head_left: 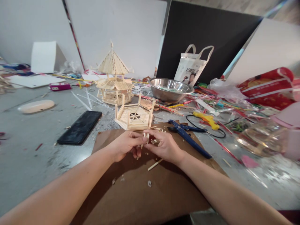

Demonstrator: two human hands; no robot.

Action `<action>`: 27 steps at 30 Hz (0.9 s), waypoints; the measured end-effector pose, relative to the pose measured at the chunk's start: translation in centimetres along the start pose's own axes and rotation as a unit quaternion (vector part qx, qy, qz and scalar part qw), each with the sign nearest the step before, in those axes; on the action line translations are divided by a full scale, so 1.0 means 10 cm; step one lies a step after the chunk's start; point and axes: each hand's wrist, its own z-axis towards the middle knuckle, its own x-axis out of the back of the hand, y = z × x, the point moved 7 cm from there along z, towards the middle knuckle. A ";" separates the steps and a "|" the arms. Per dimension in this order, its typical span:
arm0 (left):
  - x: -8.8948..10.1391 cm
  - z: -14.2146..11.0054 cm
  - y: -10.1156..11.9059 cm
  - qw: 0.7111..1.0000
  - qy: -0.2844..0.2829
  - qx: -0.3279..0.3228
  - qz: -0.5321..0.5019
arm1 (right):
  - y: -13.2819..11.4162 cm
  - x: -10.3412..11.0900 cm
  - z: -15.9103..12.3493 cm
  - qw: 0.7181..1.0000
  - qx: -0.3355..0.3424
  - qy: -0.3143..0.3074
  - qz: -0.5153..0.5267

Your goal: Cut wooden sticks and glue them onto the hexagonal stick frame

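Small pale wooden sticks (146, 136) are pinched between the fingertips of my left hand (128, 143) and my right hand (164, 144). Both hands meet over a brown board (131, 190). Fingers partly cover the sticks, so how they join is hidden. Just beyond my hands stands a six-sided stick base (134, 120) with upright posts and a railing. A loose stick (154, 165) lies on the board below my right hand. To the right rest blue-handled cutters (191, 139).
A stick pavilion model (113, 78) stands behind the base. A black phone (80, 127) and white oval case (36, 106) lie left. Rightward are a yellow glue gun (206, 119) with its cord, a steel bowl (171, 90), a glass vessel (260, 139) and scattered scraps.
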 end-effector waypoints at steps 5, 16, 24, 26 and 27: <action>-0.02 0.01 -0.01 1.000 0.003 -0.006 0.018 | -0.01 -0.05 0.00 1.000 0.004 -0.020 -0.013; 0.67 -0.13 0.35 0.732 0.224 0.020 0.643 | 0.30 0.38 0.04 0.988 -0.085 0.082 -0.103; 0.74 -0.22 0.34 0.663 0.239 0.103 0.702 | 0.47 0.52 0.05 0.963 -0.108 0.036 -0.243; 0.74 -0.22 0.35 0.659 0.238 0.100 0.706 | 0.49 0.51 0.05 0.956 -0.117 0.011 -0.269; 0.75 -0.22 0.35 0.658 0.238 0.100 0.708 | 0.51 0.50 0.05 0.952 -0.126 0.000 -0.279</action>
